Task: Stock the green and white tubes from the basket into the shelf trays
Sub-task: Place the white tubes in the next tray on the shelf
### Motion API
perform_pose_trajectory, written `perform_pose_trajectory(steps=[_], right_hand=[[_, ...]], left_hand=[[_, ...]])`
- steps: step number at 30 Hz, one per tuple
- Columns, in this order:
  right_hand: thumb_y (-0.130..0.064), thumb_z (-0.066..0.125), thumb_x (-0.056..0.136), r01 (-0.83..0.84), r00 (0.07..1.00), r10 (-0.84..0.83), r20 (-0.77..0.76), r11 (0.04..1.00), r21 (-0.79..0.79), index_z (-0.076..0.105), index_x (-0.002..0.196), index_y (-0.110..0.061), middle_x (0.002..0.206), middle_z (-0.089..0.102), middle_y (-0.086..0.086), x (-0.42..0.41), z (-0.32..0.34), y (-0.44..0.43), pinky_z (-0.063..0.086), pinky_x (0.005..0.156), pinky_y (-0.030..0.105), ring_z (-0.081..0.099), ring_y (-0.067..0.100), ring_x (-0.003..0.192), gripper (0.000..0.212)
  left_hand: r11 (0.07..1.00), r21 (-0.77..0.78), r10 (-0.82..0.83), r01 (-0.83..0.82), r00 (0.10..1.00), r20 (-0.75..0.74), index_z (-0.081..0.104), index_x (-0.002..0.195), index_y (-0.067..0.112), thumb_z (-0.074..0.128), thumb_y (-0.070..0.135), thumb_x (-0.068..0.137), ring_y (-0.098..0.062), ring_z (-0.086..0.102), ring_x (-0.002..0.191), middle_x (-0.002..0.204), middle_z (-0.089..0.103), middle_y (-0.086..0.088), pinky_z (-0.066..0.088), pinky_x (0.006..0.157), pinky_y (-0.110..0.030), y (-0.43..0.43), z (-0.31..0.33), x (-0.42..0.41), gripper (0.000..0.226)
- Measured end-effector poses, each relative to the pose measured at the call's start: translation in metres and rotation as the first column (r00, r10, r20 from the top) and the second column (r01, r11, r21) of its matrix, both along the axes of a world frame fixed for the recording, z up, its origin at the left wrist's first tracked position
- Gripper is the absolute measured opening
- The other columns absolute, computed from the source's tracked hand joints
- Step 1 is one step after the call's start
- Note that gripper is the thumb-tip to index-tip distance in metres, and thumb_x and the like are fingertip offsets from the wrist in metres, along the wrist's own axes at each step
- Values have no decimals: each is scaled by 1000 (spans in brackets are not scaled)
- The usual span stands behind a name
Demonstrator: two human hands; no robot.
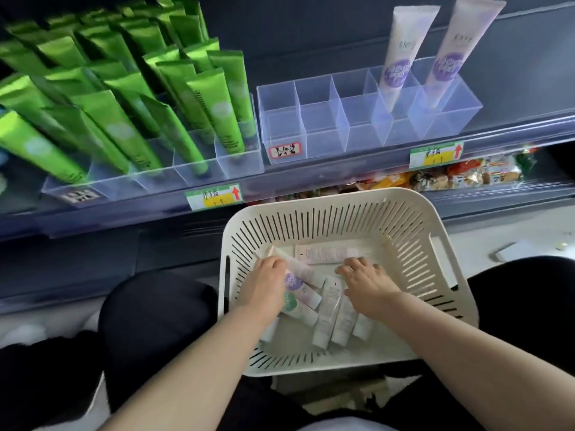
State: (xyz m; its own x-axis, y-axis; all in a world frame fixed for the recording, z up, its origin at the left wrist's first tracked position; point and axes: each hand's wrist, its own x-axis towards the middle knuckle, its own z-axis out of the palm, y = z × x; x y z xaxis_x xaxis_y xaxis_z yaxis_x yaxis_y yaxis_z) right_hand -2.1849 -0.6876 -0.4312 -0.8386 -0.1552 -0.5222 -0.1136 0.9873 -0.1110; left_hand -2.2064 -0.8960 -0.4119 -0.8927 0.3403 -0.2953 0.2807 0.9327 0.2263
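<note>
I am reaching both hands into the basket: my left hand is closing on a white tube whose long axis angles away toward the shelf, while my right hand is resting spread, holding nothing, beside the rest.

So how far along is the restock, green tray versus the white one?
Done: the left tray is packed with green tubes; two white tubes stand in the right tray, three compartments bare. In hand: both hands, left hand and right hand, are down in the basket on the white tubes lying there. Left: those roughly eight tubes.
</note>
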Motion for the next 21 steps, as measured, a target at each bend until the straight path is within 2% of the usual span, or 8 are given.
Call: perform_pose_trajectory(steps=[6, 10, 13, 17, 21], right_hand=[[-20, 51, 93, 38, 994, -30, 105, 996, -75, 36, 140, -20, 144, 36, 4, -18, -17, -30, 32, 108, 43, 34, 24, 132, 49], [-8, 51, 88, 104, 987, -95, 129, 992, -65, 40, 136, -19, 138, 44, 4, -25, -24, -38, 37, 104, 44, 42, 24, 126, 51], [-2, 43, 85, 127, 983, -133, 127, 991, 53, 41, 134, -17, 136, 45, 7, -22, -29, -21, 35, 104, 46, 40, 26, 127, 52], [-9, 50, 87, 255, 935, -277, 220, 959, 124, 36, 133, -17, 133, 45, 10, -10, -40, 10, 37, 104, 50, 41, 30, 126, 49], [-9, 60, 80, 259, 932, -291, 217, 952, 163, 16, 149, -19, 150, 30, 9, -6, -46, 19, 26, 112, 53, 24, 32, 141, 82]], left_hand=[[974, 72, 205, -214, 973, 109, 50, 130, 14, 66, 12, 86, -15, 47, 111, 123, 52, 0, 45, 92, -26, -3, -7, -5, 47], [971, 51, 227, -234, 966, 122, 46, 133, 13, 64, 9, 86, -16, 46, 113, 127, 49, -1, 43, 90, -27, -3, -11, -5, 50], [985, -3, 173, -173, 978, 115, 47, 127, 11, 70, 13, 84, -14, 42, 103, 123, 49, -3, 41, 85, -25, -2, -15, -4, 49], [988, -116, 117, -105, 987, 108, 48, 119, 10, 62, 8, 86, -21, 45, 108, 126, 46, -8, 42, 95, -30, 0, -22, -1, 36], [977, -213, 15, 6, 996, 92, 48, 120, 9, 56, 7, 87, -22, 45, 111, 122, 49, -9, 33, 108, -34, 3, -22, 0, 33]])
